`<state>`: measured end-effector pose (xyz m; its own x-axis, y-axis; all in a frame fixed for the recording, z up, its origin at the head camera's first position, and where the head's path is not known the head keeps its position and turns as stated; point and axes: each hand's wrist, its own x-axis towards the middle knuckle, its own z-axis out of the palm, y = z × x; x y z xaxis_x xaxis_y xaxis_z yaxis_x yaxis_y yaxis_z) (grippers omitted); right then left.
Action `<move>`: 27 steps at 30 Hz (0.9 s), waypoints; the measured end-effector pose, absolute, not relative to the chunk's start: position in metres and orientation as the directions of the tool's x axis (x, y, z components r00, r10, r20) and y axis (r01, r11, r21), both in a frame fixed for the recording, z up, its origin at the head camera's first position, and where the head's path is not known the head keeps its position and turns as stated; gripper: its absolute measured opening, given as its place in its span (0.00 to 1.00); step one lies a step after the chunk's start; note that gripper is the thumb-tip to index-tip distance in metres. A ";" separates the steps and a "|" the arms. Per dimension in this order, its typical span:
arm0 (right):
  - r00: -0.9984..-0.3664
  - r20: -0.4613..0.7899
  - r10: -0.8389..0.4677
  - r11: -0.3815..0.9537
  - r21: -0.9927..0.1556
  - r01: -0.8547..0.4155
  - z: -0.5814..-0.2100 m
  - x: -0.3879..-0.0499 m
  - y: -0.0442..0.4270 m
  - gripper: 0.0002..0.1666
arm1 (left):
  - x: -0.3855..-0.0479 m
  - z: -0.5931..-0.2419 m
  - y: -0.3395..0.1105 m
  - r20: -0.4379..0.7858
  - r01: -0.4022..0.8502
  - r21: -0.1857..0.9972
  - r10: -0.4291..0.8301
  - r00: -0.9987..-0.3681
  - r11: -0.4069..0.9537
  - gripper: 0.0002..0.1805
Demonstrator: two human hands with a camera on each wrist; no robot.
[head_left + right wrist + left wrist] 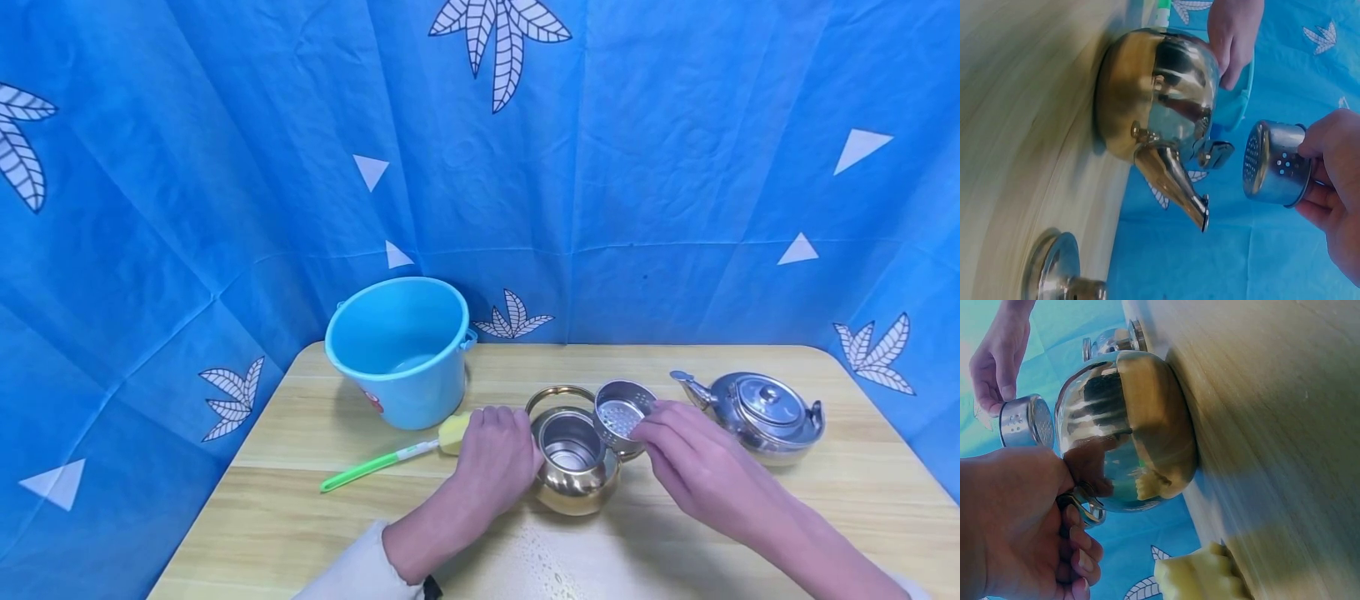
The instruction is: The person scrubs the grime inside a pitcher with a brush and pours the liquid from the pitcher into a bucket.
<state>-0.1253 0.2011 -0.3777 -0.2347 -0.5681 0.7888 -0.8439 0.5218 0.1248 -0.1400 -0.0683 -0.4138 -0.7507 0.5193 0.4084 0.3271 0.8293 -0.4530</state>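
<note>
Grasps a perforated steel strainer basket (621, 414) with the right hand (693, 457), just right of lower centre in the head frame, thumb and fingers pinched on its wall near the rim. Has the basket tilted, raised beside the mouth of a gold-toned steel teapot (576, 493) – clear of the pot in the right wrist view, and with the holed base turned towards it there. Grips the teapot with the left hand (491, 462), fingers curled round its hoop handle (561, 390) at the side of the pot, low in the left wrist view.

Rests the teapot upright at lower centre of the head frame, on a wood-grain tabletop (277, 533), its mouth uncovered and its inside bare to view. Shows its spout (1175, 184) slanting towards the lower middle of the right wrist frame.

Shows to the right of the frame a silver teapot (768, 417), lid on, spout towards upper left, well apart from the strainer. Shows left of centre a light blue bucket (416, 396), upright, and in front of it – lying flat, its yellow end partly behind the left hand – a green-handled sponge brush (414, 451). Has water droplets (558, 579) scattered at the bottom of the frame, below the gold-toned teapot. Backs onto a blue leaf-patterned cloth (637, 167) across the upper frame.
</note>
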 end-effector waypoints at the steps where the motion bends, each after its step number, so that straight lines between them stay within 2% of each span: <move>1: -0.238 0.789 -0.566 0.526 0.123 -0.841 -0.378 -0.125 0.203 0.22 | -0.140 -0.414 -0.068 0.405 0.327 -0.453 0.518 -0.754 0.830 0.21; 12: -0.248 0.808 -0.535 0.545 0.105 -0.832 -0.378 -0.121 0.221 0.24 | -0.140 -0.413 -0.068 0.393 0.332 -0.442 0.512 -0.764 0.834 0.20; 20: -0.293 0.805 -0.516 0.589 0.085 -0.804 -0.383 -0.120 0.231 0.27 | -0.140 -0.413 -0.068 0.376 0.337 -0.443 0.513 -0.772 0.831 0.20; 27: -0.298 0.809 -0.506 0.594 0.076 -0.801 -0.386 -0.118 0.238 0.26 | -0.141 -0.415 -0.068 0.381 0.338 -0.438 0.513 -0.770 0.833 0.19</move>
<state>-0.1181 0.2383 -0.3859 -0.2980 -0.5060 0.8094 -0.8008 0.5940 0.0765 -0.1407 -0.0680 -0.4145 -0.7697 0.5127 0.3805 0.3379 0.8328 -0.4385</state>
